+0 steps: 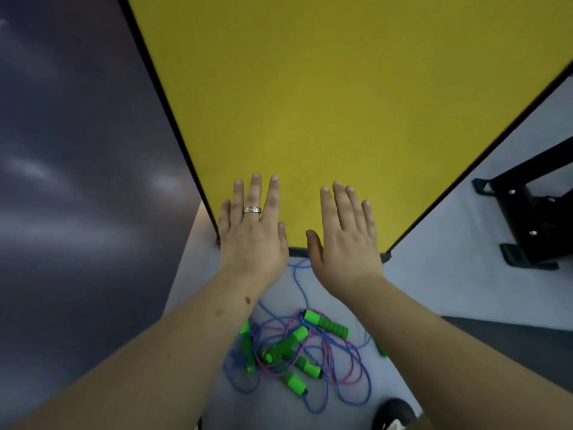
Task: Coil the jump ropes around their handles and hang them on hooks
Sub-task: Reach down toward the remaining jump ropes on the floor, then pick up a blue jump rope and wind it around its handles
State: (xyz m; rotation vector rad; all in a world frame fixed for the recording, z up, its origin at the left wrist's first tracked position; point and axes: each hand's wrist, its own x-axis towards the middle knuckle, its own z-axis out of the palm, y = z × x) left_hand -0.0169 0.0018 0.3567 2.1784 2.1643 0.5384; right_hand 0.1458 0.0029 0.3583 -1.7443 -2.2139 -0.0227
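We hold our left hand (252, 231) and right hand (344, 240) flat, fingers (256, 190) straight, above tangled braided jump ropes (297, 352) with ribbed green foam handles (325, 323) on the floor (434, 274).

The jump ropes (297, 355) lie in one loose tangle on the pale grey floor (434, 274), just out from the foot of the yellow panel (341, 103). None is coiled. Their cords are thin, some blue, some pink and blue twisted together, looping over one another and trailing towards the panel's bottom edge. The handles are bright green with ribbed foam grips; several lie crossed in the middle of the heap, one (325, 323) lying at a slant at the far side.
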